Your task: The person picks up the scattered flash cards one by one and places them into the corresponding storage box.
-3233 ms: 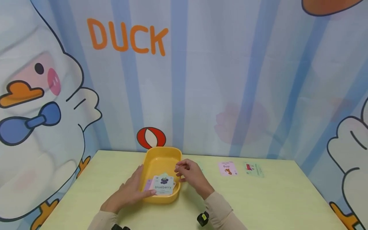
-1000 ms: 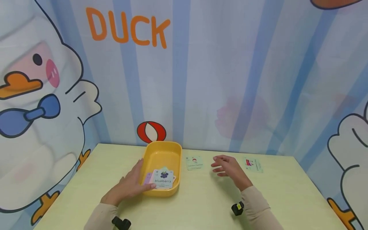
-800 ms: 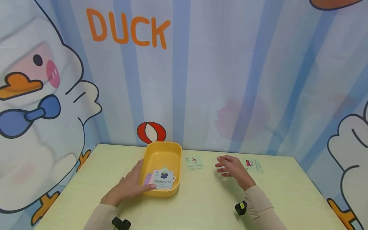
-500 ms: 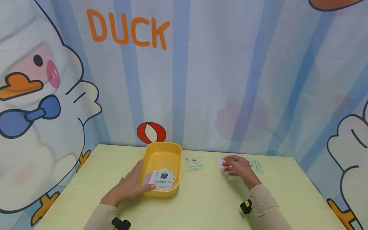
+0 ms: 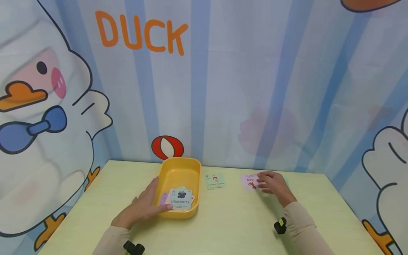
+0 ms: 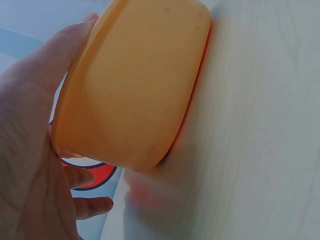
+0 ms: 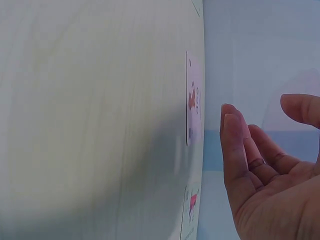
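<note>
– what step are you on?
– looks like reaching for a card: your right hand [image 5: 275, 185] hovers loose and empty by the upside-down "dog" card [image 5: 248, 181] on the bench [image 5: 223, 223], your left hand [image 5: 144, 208] grips the yellow tray [image 5: 180, 177]. next probably needs a pinch on a card edge.
– anything readable?
– "blueberry" card [image 5: 181, 202] in the tray, "lantern festival" card [image 5: 215, 181] on the bench, "duck" on your backdrop [image 5: 229, 88].

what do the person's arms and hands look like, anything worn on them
Both hands, the left hand and the right hand, are ungloved. The left sleeve and right sleeve are plain beige, reaching about the wrists. Near each cuff sits a small, chunky black device: the left device and the right device, which has a yellow-green mark.
</note>
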Demonstrator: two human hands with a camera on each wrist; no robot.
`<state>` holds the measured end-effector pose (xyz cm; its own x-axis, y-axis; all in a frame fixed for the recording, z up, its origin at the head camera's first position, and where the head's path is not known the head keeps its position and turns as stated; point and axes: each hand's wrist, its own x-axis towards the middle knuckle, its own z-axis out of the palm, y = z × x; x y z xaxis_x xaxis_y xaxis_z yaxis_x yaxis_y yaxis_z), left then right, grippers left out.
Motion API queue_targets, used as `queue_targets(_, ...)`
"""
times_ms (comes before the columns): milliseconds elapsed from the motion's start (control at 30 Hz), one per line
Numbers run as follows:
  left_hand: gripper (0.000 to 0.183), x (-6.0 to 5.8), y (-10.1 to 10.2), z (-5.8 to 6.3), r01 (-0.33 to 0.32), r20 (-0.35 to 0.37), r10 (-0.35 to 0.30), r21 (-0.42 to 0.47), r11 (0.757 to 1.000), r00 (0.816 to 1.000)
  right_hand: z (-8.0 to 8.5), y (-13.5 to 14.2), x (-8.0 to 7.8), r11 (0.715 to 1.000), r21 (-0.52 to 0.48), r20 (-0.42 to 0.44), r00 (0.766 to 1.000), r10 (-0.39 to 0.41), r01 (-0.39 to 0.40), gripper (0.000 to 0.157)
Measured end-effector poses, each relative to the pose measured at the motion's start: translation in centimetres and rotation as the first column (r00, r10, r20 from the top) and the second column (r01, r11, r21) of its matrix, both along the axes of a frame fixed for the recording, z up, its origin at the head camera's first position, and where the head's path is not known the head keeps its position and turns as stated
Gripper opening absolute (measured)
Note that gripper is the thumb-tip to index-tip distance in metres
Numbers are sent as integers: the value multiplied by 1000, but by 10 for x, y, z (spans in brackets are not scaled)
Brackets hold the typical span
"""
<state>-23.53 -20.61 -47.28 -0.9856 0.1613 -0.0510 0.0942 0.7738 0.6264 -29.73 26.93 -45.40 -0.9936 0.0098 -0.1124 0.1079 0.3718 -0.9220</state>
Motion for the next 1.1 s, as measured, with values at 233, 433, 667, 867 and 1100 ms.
queue_targets(233, 126, 2, 0, 2, 4, 5, -4, -7, 1000, 1000, 0, 14, -3, 999, 34, -1, 1000, -9, 9, 61)
queue_targets(433, 125, 1, 0, 0, -3, 1, 3, 8, 1000, 1000, -1, 27, -8, 998, 65, -16, 1000, -18, 19, 59)
queue_targets(667, 125, -1, -2, -2, -4, 4, 4, 5, 1000, 1000, 4, 37, -9, 994, 105, 1, 999, -33, 32, 63)
queue_targets(867, 125, 0, -2, -2, -1, -6, 1, -3, 1000, 1000, 10, 44, -11, 992, 122, 12, 999, -38, 36, 63)
queue_targets(1100, 124, 2, -1, 0, -5, 7, 5, -8, 1000, 1000, 9, 54, -15, 974, 222, -19, 999, -37, 40, 66)
